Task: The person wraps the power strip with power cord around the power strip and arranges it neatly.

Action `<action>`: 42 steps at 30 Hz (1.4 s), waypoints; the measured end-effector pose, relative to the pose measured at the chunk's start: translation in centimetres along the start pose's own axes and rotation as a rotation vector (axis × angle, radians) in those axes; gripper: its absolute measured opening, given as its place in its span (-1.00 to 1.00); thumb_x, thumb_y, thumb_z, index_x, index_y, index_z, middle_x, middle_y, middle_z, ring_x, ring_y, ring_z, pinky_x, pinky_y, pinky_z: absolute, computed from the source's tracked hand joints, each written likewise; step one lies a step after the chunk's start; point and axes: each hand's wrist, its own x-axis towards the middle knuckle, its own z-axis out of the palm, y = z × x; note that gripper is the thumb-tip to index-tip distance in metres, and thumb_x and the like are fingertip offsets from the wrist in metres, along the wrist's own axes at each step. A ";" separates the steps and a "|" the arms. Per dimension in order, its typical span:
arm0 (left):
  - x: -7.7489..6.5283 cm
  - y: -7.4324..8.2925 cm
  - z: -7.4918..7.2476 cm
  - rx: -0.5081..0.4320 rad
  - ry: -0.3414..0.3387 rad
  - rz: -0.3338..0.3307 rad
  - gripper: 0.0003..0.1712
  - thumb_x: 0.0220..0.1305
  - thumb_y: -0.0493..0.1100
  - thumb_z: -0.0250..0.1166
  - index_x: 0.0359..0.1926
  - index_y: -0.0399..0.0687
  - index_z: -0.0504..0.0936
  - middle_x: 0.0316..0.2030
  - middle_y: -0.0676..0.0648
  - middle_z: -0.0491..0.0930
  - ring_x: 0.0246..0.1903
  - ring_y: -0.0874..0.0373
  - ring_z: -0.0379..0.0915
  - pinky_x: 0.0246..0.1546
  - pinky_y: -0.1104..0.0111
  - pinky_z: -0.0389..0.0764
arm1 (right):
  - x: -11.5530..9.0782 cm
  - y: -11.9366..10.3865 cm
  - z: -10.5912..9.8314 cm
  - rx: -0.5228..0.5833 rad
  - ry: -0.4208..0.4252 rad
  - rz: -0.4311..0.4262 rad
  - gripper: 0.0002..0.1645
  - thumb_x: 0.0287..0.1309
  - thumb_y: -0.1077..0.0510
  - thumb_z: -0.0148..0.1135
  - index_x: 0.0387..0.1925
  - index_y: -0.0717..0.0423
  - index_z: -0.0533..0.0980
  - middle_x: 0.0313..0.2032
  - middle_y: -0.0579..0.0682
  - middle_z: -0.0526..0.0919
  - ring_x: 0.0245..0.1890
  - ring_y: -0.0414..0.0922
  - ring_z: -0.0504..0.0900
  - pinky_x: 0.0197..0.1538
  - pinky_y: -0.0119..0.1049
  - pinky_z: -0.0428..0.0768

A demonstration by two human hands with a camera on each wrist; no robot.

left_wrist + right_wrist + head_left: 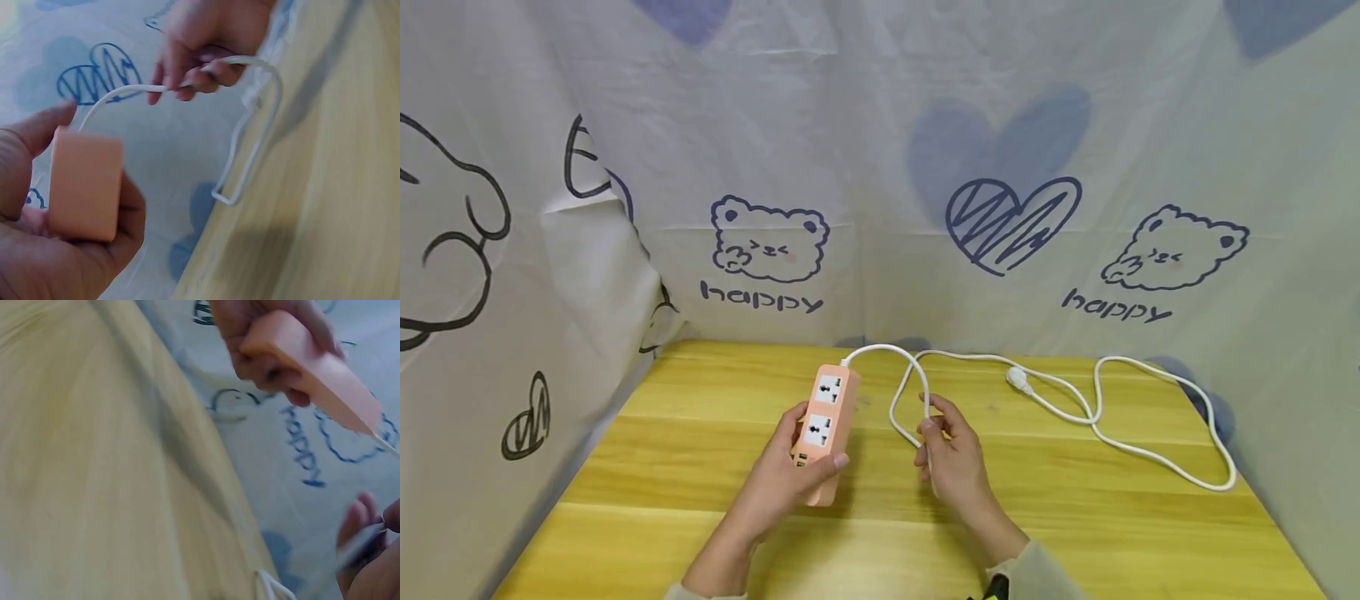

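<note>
My left hand grips a pink power strip round its lower end, thumb across the front. Two white socket panels face up on it, with small USB ports below them partly covered by the thumb. A white cord leaves its top end and arches over to my right hand, which pinches it between thumb and fingers. In the left wrist view the strip's plain end sits in the palm. The right wrist view shows the strip's side above the table, held by the left hand.
Beyond the right hand, the rest of the cord lies in loose loops on the wooden table. Its white plug rests near the back edge. A printed cloth hangs behind the table and along both sides.
</note>
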 end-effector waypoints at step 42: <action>1.5 0.6 3.1 0.972 -0.186 0.437 -0.45 0.35 0.07 0.46 0.29 0.14 0.56 -0.20 0.12 0.72 -0.39 0.30 0.53 -0.37 0.31 0.56 | -2.7 -6.6 -4.2 -1.017 -0.441 -0.931 -0.85 0.21 0.14 0.53 -0.17 -0.08 0.76 -0.42 -0.25 0.56 -0.56 -0.43 0.32 -0.49 -0.56 0.34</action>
